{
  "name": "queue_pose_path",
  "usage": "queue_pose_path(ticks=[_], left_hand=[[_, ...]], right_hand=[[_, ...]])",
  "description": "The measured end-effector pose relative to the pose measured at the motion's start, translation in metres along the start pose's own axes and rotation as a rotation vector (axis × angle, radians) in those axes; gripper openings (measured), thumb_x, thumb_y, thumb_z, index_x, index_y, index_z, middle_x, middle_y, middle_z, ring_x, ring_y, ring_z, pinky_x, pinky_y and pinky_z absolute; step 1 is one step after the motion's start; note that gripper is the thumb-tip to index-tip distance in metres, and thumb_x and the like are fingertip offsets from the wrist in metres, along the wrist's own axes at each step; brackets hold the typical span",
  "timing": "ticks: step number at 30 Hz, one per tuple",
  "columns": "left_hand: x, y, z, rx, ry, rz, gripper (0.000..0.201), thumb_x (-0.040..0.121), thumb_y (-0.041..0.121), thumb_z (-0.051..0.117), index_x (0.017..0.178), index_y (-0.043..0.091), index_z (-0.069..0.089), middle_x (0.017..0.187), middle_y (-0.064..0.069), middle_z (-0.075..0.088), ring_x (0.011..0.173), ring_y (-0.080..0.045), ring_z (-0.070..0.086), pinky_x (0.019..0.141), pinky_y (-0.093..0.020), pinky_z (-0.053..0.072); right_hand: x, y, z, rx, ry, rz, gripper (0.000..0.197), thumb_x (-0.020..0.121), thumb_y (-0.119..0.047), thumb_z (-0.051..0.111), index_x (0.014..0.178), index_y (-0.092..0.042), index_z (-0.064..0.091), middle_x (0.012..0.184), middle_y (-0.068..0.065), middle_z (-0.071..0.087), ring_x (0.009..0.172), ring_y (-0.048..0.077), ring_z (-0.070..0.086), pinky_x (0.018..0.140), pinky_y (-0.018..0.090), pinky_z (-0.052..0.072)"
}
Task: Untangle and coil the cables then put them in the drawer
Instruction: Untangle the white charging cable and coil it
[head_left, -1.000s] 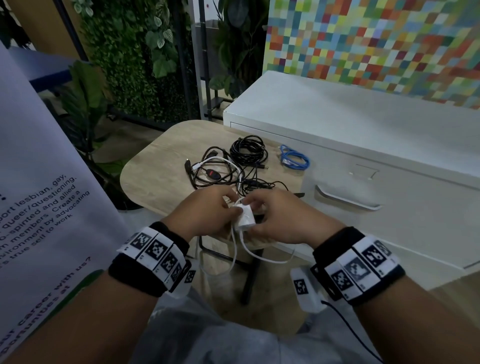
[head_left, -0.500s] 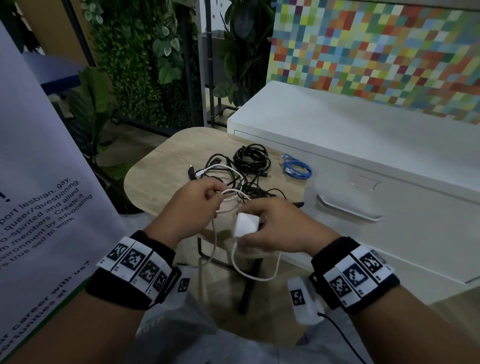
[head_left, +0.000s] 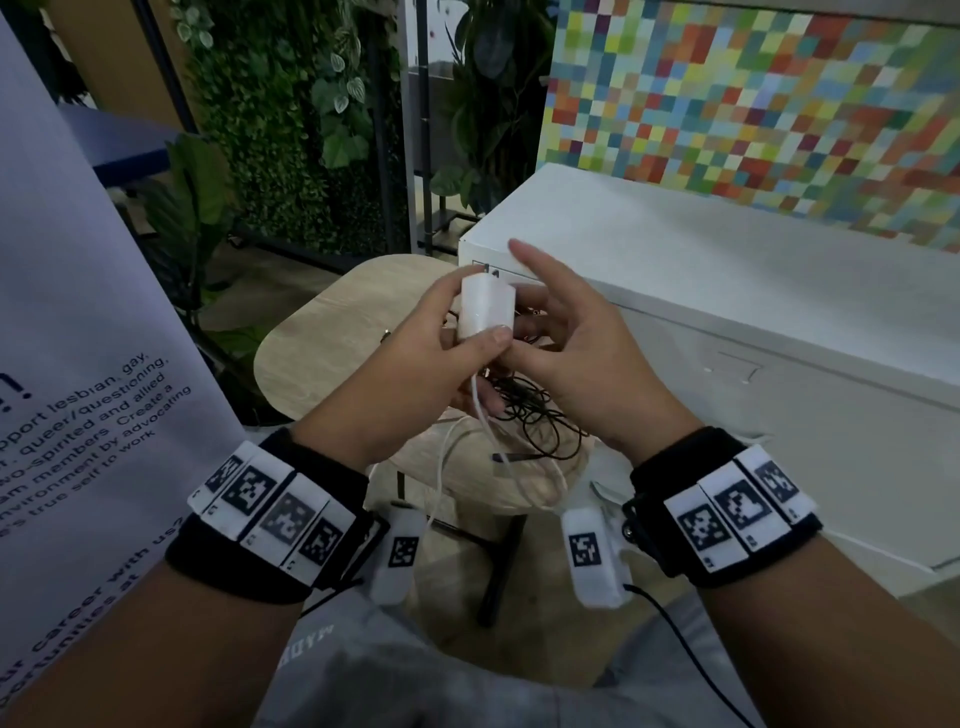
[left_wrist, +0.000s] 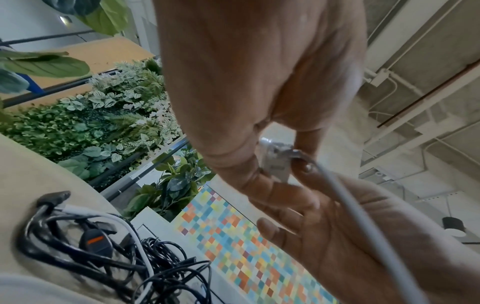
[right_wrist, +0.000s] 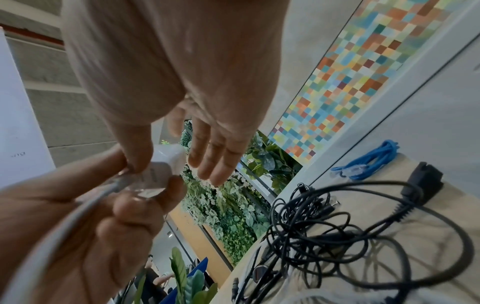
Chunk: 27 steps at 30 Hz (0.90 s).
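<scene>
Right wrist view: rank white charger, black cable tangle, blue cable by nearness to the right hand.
1. White charger: at the right hand, touching its thumb; the left hand grips it.
2. Black cable tangle: on the table, below and right.
3. Blue cable: farthest, by the cabinet.

Left hand (head_left: 415, 353) raised with fingers (head_left: 491, 338) curled in a grip; right hand (head_left: 576, 353) beside it, fingers spread.

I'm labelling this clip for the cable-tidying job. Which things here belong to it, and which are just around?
Belongs to the job:
white charger, gripped by left hand
white cable
black cables
blue cable
white drawer cabinet

Just around:
banner
plants
mosaic wall
</scene>
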<state>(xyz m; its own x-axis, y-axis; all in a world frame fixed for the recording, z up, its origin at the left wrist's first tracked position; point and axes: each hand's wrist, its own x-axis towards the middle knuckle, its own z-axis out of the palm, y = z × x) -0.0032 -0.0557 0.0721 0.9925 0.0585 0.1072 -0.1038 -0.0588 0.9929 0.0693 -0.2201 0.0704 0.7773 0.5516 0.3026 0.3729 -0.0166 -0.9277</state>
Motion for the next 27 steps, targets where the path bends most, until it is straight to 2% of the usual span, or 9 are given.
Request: queue_pose_path(ticks=[3, 6, 9, 11, 15, 18, 20, 23, 27], left_hand=[[0.0, 0.001, -0.001, -0.028, 0.103, 0.073, 0.045, 0.101, 0.015, 0.065, 0.139, 0.026, 0.045, 0.085, 0.0, 0.075, 0.058, -0.024, 0.064, 0.052, -0.032, 0.054], [0.0, 0.0, -0.009, -0.041, 0.316, 0.1, 0.051, 0.085, 0.031, 0.079, 0.124, 0.025, 0.047, 0.078, -0.002, 0.074, 0.062, -0.024, 0.066, 0.055, -0.035, 0.058], [0.003, -0.009, -0.02, -0.07, 0.473, 0.074, 0.059, 0.079, 0.03, 0.088, 0.121, 0.02, 0.047, 0.093, -0.007, 0.075, 0.072, -0.028, 0.072, 0.07, -0.044, 0.064], [0.005, -0.018, -0.025, -0.085, 0.519, 0.051, 0.066, 0.075, 0.022, 0.093, 0.122, 0.018, 0.046, 0.113, -0.016, 0.07, 0.079, -0.028, 0.074, 0.077, -0.047, 0.065], [0.003, -0.031, -0.026, -0.056, 0.495, -0.042, 0.096, 0.06, 0.047, 0.094, 0.138, 0.037, 0.039, 0.132, -0.016, 0.058, 0.108, -0.03, 0.07, 0.095, -0.049, 0.059], [0.001, -0.034, -0.023, 0.102, 0.367, -0.109, 0.073, 0.067, 0.075, 0.071, 0.135, 0.055, 0.051, 0.145, -0.001, 0.051, 0.128, -0.018, 0.057, 0.108, -0.045, 0.049], [0.001, -0.031, -0.018, 0.16, 0.263, -0.085, 0.044, 0.082, 0.072, 0.057, 0.12, 0.053, 0.068, 0.148, 0.005, 0.054, 0.135, -0.009, 0.052, 0.115, -0.043, 0.041], [-0.002, -0.022, -0.009, 0.148, 0.111, 0.009, 0.029, 0.104, 0.043, 0.052, 0.116, 0.032, 0.076, 0.127, 0.004, 0.072, 0.125, -0.011, 0.062, 0.114, -0.041, 0.044], [-0.002, -0.009, -0.001, 0.132, 0.102, 0.063, 0.025, 0.108, 0.028, 0.053, 0.098, 0.016, 0.074, 0.078, -0.001, 0.073, 0.096, -0.031, 0.072, 0.084, -0.038, 0.051]], right_hand=[[-0.005, 0.007, 0.005, -0.055, 0.028, 0.089, 0.067, 0.097, -0.013, 0.071, 0.153, -0.033, 0.04, 0.13, 0.004, 0.064, 0.105, 0.018, 0.072, 0.091, 0.038, 0.061], [-0.018, 0.015, 0.002, 0.039, -0.159, 0.257, 0.033, 0.105, -0.022, 0.058, 0.138, -0.026, 0.057, 0.121, 0.012, 0.071, 0.101, 0.03, 0.074, 0.091, 0.052, 0.061], [-0.03, 0.015, 0.002, 0.199, -0.429, 0.371, 0.033, 0.104, -0.033, 0.055, 0.134, -0.021, 0.061, 0.105, 0.018, 0.076, 0.098, 0.041, 0.074, 0.095, 0.049, 0.057], [-0.031, 0.016, 0.002, 0.137, -0.477, 0.313, 0.029, 0.103, -0.022, 0.058, 0.13, -0.015, 0.063, 0.076, 0.014, 0.072, 0.078, 0.036, 0.075, 0.089, 0.05, 0.059], [-0.017, 0.011, -0.001, 0.093, -0.254, 0.235, 0.023, 0.107, -0.011, 0.051, 0.104, -0.014, 0.074, 0.05, 0.003, 0.035, 0.039, 0.015, 0.034, 0.044, 0.032, 0.048], [-0.004, 0.003, -0.004, 0.056, -0.14, 0.219, 0.026, 0.108, -0.014, 0.05, 0.098, -0.018, 0.074, 0.05, -0.004, 0.032, 0.042, 0.013, 0.024, 0.044, 0.025, 0.027], [0.003, -0.002, -0.006, 0.009, -0.121, 0.21, 0.026, 0.108, -0.016, 0.051, 0.097, -0.018, 0.074, 0.048, -0.009, 0.036, 0.041, 0.01, 0.026, 0.048, 0.026, 0.023], [0.01, -0.009, -0.005, 0.009, -0.119, 0.198, 0.025, 0.108, -0.014, 0.05, 0.099, -0.014, 0.073, 0.047, -0.013, 0.043, 0.04, 0.006, 0.029, 0.046, 0.022, 0.024], [0.017, -0.015, -0.002, 0.065, -0.09, 0.178, 0.02, 0.106, -0.014, 0.054, 0.097, -0.014, 0.072, 0.049, -0.003, 0.043, 0.04, 0.013, 0.025, 0.045, 0.025, 0.02]])
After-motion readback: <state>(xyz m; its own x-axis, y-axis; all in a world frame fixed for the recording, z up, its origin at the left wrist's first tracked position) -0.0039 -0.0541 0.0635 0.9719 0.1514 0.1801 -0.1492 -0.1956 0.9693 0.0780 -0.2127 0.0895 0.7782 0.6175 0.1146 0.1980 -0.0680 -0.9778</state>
